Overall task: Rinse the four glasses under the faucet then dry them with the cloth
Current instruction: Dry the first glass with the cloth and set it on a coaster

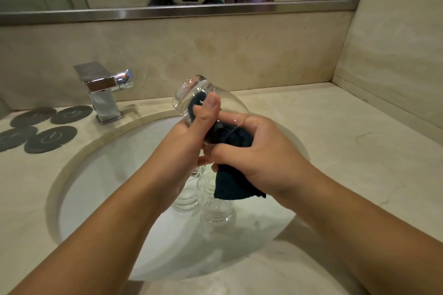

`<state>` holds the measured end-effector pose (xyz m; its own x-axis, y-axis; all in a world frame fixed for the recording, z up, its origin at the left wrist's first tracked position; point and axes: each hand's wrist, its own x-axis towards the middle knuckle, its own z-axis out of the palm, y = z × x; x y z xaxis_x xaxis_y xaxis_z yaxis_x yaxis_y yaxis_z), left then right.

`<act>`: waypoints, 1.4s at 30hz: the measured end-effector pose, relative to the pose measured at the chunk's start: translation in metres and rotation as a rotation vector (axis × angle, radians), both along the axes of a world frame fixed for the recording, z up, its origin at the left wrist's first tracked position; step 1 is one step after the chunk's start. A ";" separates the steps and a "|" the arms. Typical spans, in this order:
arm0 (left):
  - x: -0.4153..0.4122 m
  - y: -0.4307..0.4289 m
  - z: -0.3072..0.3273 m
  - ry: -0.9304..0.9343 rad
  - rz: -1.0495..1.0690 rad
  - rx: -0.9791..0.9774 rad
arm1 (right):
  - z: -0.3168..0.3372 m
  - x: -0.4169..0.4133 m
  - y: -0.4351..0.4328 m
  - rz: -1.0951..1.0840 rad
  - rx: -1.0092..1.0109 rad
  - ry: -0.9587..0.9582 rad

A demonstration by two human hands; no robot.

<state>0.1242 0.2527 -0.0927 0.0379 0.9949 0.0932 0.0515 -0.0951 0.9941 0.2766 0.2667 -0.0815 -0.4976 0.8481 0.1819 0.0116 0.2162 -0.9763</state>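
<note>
Glass tilts at frame centre, where left hand grips it; right hand pinches dark cloth pushed inside, above sink holding more glasses

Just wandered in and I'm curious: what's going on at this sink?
A person is drying a glass over the sink. The left hand grips the tilted glass while the right hand holds a dark cloth stuffed into its mouth. Other glasses sit in the sink below the hands. Four dark coasters lie left of the faucet.
</note>
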 end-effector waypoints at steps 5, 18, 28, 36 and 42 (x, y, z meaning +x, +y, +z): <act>0.002 -0.002 -0.003 -0.088 0.002 0.013 | 0.002 0.001 0.000 0.087 -0.261 0.145; -0.001 0.004 -0.003 -0.101 0.074 -0.002 | 0.000 0.001 0.004 0.108 -0.388 0.315; 0.014 0.002 -0.004 -0.121 0.121 -0.038 | -0.009 -0.004 0.005 -0.061 -0.012 0.003; 0.006 0.003 -0.005 -0.175 0.088 0.001 | 0.001 0.004 0.007 0.220 -0.505 0.329; 0.008 0.002 -0.004 -0.233 0.047 0.002 | 0.003 0.002 0.005 0.178 -0.417 0.316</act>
